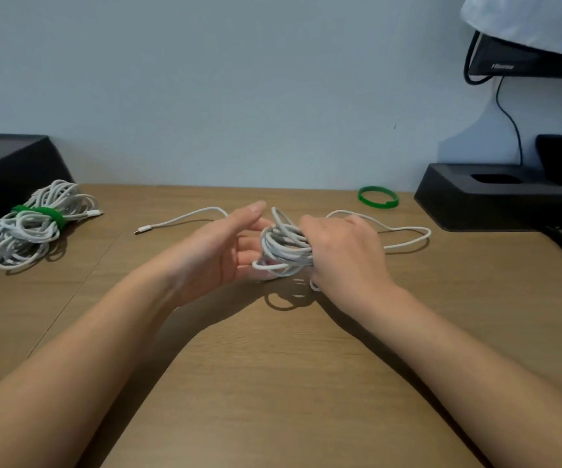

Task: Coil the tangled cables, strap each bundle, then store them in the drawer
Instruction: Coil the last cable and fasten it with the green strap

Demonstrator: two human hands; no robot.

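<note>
You're gripping the white cable coil (283, 246) across its loops in your right hand (344, 253), left hand (218, 251) lying open; it's probably feeling light, limp, springy.

Head camera looks forward and down, close over the desk (273, 400).

pale blue wall (239, 79) behind a wooden desk (273, 383); dark monitor (526, 59) at upper right

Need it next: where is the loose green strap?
In the head view, the green strap lies far right on the desk, beside the black stand.
</note>
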